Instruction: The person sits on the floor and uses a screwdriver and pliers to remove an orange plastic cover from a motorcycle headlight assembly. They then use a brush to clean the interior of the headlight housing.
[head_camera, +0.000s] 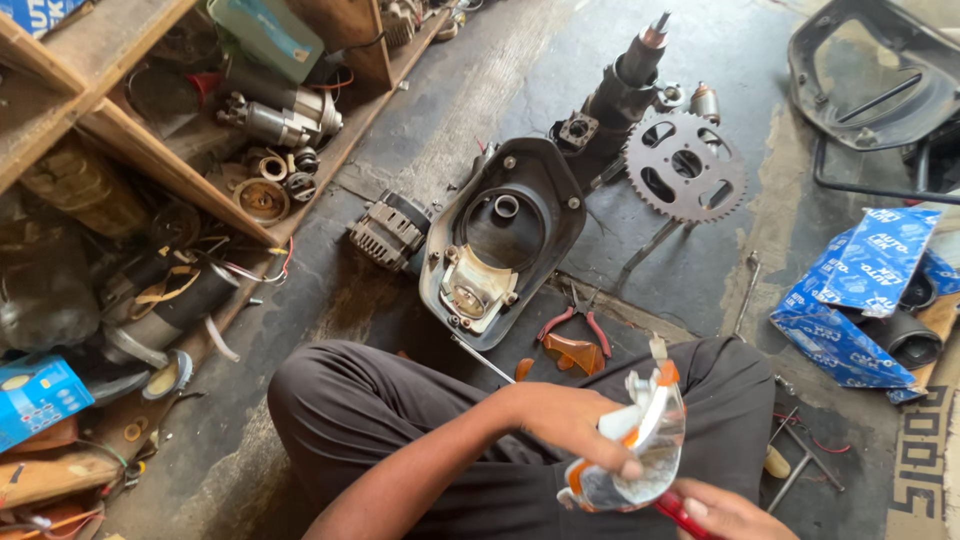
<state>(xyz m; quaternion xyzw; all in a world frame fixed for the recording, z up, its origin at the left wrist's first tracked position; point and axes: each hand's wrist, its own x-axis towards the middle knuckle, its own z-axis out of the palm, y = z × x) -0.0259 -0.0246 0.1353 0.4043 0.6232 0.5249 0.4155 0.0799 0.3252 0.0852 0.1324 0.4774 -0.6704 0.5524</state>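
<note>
Shelf (140, 150): wooden, along the left edge, crowded with small motors, metal rings and loose wires.
Blue box (35, 395): on the floor at the far left, below the shelf.
Alternator (388, 232): ribbed metal, on the concrete just left of the black housing.
Black housing (505, 235): a lamp shell lying open side up in the middle of the floor, a reflector in its lower end.
Left hand (575, 422): over the lap, fingers closed round the upper side of the clear lens.
Clear lens (630, 450): a see-through plastic lamp cover with orange parts, held above the knees at the bottom centre, between both hands.
Pliers (575, 322): red handles, on the floor between the black housing and the knees, next to an orange plastic piece (575, 352).
Sprocket (686, 166): toothed metal wheel, flat on the floor right of the black housing.
Right hand (725, 512): at the bottom edge, under the clear lens, gripping a red-handled tool (680, 515); the tool's tip is hidden.
Blue cartons (860, 300): torn, piled at the right side.
</note>
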